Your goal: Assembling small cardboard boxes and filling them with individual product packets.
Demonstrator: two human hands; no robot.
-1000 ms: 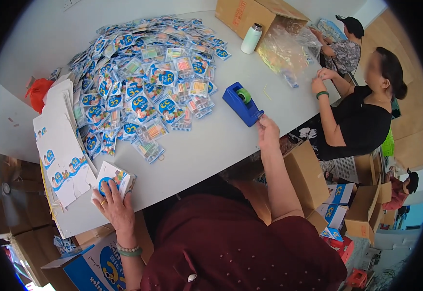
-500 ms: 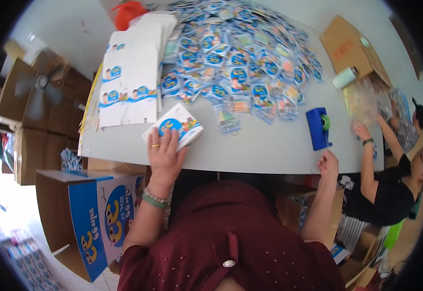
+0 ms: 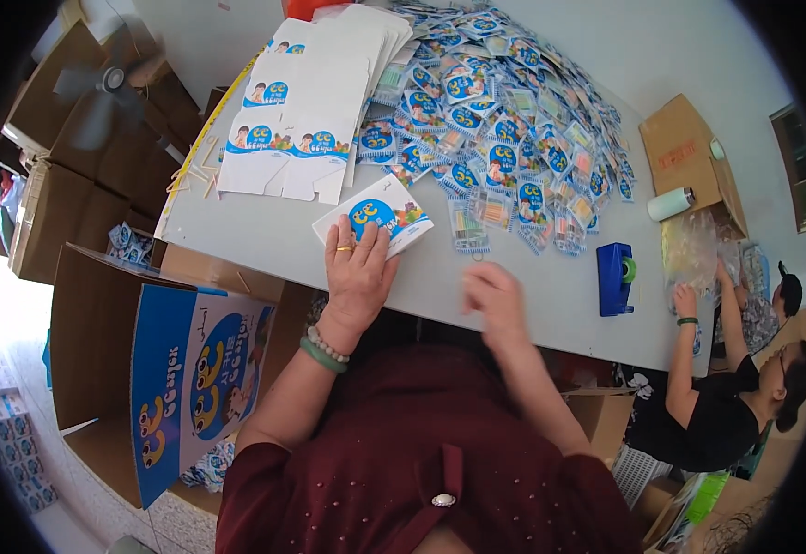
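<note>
My left hand (image 3: 357, 268) lies with fingers stretched out on a small white and blue printed carton (image 3: 406, 210). The carton rests near the table's front edge. Off to its right, my right hand (image 3: 493, 305) hovers at the table edge with its fingers curled in. Motion blurs its fingertips, and anything pinched there is too small to make out. A blue tape dispenser (image 3: 615, 280) with green tape stands on the table farther right.
Flat white cartons (image 3: 315, 102) are stacked behind the small one. A heap of small printed packets (image 3: 504, 138) covers the back of the table (image 3: 347, 277). A large open cardboard box (image 3: 98, 369) stands at the left. At the right a co-worker (image 3: 735, 388) handles clear plastic.
My right hand has moved left from beside the tape dispenser toward the carton. My left hand stays on the carton. The whole view has shifted.
</note>
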